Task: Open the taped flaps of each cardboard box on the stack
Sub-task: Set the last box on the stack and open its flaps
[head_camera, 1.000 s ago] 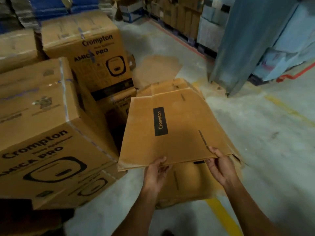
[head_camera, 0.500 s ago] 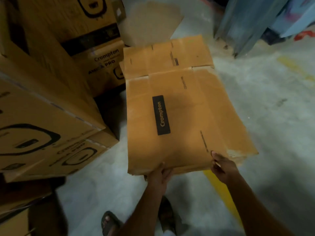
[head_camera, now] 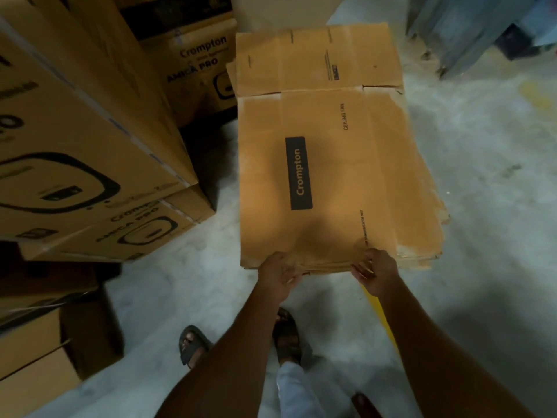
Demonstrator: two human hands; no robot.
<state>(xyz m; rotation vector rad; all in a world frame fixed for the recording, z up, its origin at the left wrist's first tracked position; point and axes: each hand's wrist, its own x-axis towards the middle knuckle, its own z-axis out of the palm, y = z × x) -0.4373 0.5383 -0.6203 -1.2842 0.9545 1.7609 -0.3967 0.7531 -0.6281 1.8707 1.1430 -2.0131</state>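
Observation:
A flattened brown cardboard box point(head_camera: 337, 164) with a black "Crompton" label lies on top of a low pile of flat boxes on the concrete floor, its flaps pointing away from me. My left hand point(head_camera: 278, 274) grips the near edge of the top box towards its left corner. My right hand point(head_camera: 376, 273) grips the same near edge further right, fingers curled under the cardboard. The boxes below show only as thin edges.
Tall stacked Crompton Amica Pro cartons point(head_camera: 84, 140) stand close on the left, with another carton point(head_camera: 202, 73) behind them. A grey metal post point(head_camera: 458, 28) rises at the top right. A yellow floor line point(head_camera: 379, 309) runs under my right arm. My sandalled feet point(head_camera: 193, 345) are below.
The flat box has come down from a raised tilt to lie flat on the pile. My view has tipped downward, and both hands stay on the near edge.

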